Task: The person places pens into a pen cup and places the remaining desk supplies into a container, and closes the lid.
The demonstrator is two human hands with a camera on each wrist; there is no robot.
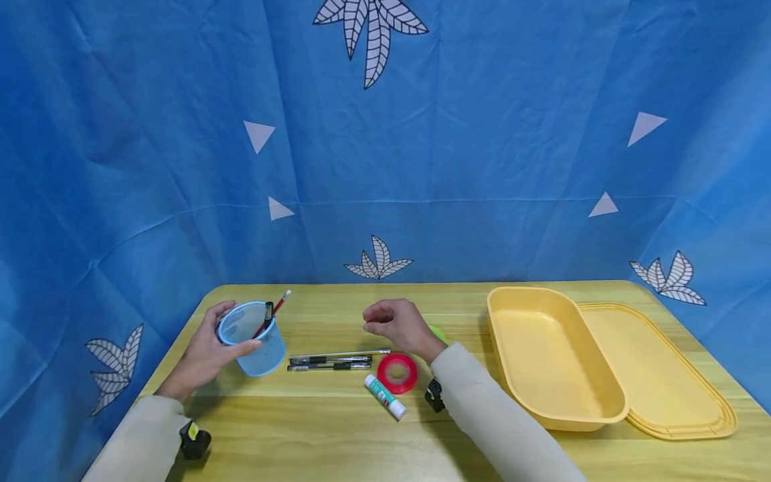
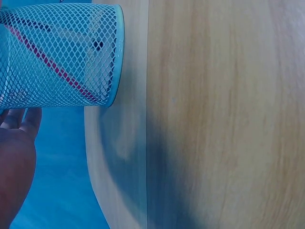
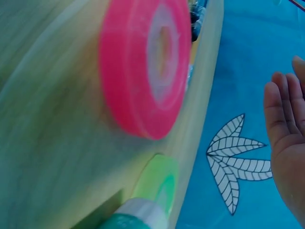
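Observation:
My left hand (image 1: 203,353) grips a light blue mesh pen cup (image 1: 263,353) at the table's left, thumb across its near side and fingers round the far side. Inside the cup lean a red pencil (image 1: 280,302), eraser end up, and a black pen (image 1: 268,313). Past the middle of the table, my right hand (image 1: 399,324) hovers with relaxed fingers and holds nothing. Below it are a red tape roll (image 1: 410,373) and a glue stick (image 1: 385,396). A green tape roll (image 1: 438,332) is partly hidden behind the right wrist.
Between the hands, a silver pencil (image 1: 343,353) and black pens (image 1: 328,367) lie side by side. To the right stands a yellow plastic box (image 1: 551,365), with its yellow lid (image 1: 656,375) flat beside it. A blue curtain (image 1: 482,134) hangs behind the wooden table (image 1: 289,435).

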